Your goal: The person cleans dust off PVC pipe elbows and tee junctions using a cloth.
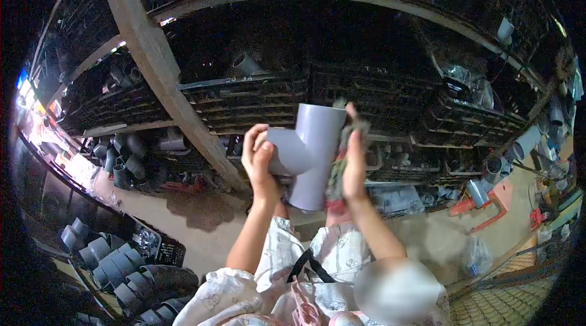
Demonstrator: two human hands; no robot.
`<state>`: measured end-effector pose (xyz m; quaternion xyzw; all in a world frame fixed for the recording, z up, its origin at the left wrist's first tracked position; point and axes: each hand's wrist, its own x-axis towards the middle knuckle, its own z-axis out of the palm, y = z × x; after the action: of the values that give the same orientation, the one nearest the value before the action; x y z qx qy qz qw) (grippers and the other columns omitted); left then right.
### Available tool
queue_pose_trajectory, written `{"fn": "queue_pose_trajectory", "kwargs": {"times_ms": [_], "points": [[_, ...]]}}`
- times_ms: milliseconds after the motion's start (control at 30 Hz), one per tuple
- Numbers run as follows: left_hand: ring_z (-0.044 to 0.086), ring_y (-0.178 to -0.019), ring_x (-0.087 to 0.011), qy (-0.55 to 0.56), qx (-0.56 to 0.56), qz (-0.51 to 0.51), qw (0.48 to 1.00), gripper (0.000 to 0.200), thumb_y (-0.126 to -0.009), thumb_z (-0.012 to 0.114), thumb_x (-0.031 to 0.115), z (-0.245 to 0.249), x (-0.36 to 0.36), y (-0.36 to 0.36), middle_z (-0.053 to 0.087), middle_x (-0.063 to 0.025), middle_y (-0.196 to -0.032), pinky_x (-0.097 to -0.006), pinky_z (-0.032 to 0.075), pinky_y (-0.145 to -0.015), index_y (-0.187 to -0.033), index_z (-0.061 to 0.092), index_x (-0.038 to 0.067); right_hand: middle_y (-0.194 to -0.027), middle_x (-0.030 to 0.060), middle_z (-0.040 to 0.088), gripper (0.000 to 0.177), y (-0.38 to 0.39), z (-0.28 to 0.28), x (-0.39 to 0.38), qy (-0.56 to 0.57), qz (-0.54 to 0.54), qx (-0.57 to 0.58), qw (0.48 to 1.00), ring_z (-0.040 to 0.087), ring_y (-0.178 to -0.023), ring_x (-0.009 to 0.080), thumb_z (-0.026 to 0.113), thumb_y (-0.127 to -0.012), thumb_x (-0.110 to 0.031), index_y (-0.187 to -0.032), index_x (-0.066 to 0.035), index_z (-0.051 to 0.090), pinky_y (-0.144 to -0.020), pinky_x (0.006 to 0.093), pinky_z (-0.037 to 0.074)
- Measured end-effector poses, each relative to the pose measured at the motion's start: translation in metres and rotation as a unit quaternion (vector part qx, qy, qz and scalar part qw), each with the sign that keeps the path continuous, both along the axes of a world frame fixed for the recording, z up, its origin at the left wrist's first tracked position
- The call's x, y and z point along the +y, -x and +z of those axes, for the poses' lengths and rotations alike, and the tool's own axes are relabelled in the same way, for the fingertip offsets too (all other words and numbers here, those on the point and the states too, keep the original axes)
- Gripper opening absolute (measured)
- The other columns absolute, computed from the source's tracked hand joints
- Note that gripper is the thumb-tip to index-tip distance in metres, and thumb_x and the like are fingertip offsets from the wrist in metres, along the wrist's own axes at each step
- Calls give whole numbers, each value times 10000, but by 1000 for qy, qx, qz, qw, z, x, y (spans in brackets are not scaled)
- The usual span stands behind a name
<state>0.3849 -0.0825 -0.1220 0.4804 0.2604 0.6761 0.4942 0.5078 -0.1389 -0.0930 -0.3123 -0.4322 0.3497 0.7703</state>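
A large grey plastic tee pipe fitting (316,152) is held up in front of my body, its long tube nearly upright and its branch pointing left. My left hand (259,158) wraps round the end of that branch. On the right side of the tube, my right hand (354,164) presses a crumpled green and red cloth (337,173) against the fitting. The cloth and the right fingers are slightly blurred.
Shelves with black crates (378,103) stand ahead, behind a slanting post (152,51). Grey fittings (116,268) lie in a pile at the lower left. A red object (497,204) and more pipe pieces (526,141) are at the right. A netted surface (516,295) is at the lower right.
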Motion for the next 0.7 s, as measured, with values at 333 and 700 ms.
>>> {"fn": "queue_pose_trajectory", "kwargs": {"times_ms": [333, 700], "points": [[458, -731, -102, 27, -44, 5, 999, 329, -753, 469, 300, 12, 28, -22, 503, -21, -808, -222, 366, -672, -932, 517, 28, -1304, 80, 252, 529, -7, -45, 1, 112, -56, 32, 992, 230, -1196, 161, 364, -867, -308, -1274, -12, 202, -988, 285, 156], [482, -904, -137, 50, -31, -107, 993, 363, -789, 507, 245, 8, 5, -22, 533, -103, -1025, -266, 359, -807, -1068, 422, 28, -1087, 38, 459, 588, -45, -62, 10, 148, 82, 109, 980, 453, -964, 140, 624, -705, -338, -1170, -63, 392, -812, 262, 363]]}}
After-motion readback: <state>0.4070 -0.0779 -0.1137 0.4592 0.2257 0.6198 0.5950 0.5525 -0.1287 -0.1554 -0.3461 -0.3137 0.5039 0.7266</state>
